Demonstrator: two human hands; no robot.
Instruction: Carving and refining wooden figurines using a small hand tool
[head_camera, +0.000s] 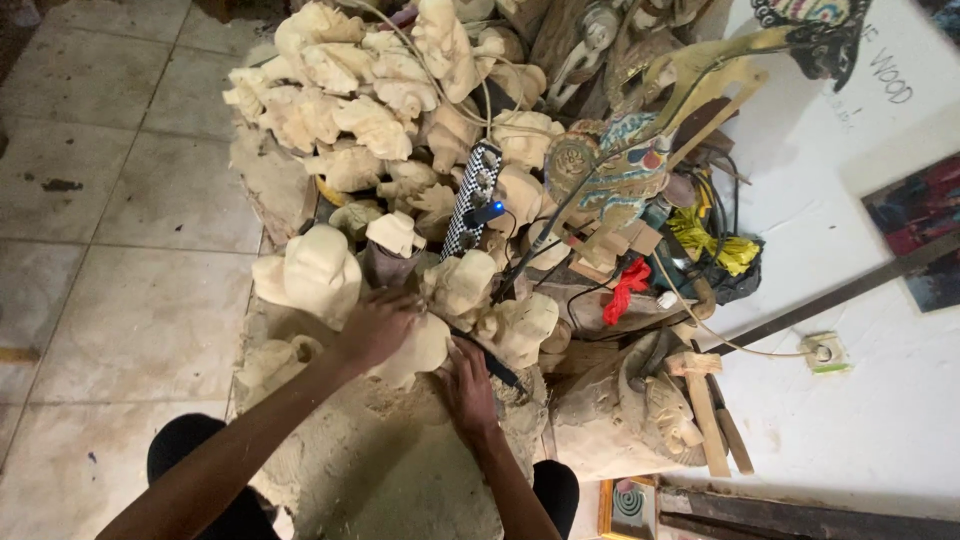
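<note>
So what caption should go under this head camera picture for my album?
Two hands, left hand and right hand, grip a pale unpainted wood carving amid heaped carvings.

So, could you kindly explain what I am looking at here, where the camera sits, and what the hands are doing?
There is no machine: the single picture comes from a camera worn on a person's head, looking down. The left hand grips a pale unpainted wood carving, and the right hand rests against its lower edge beside a dark tool; whether it grips that tool is unclear. They work on a dusty block. Beyond lies a heap of similar carvings, a chequered power strip and a painted flat figure.
</note>
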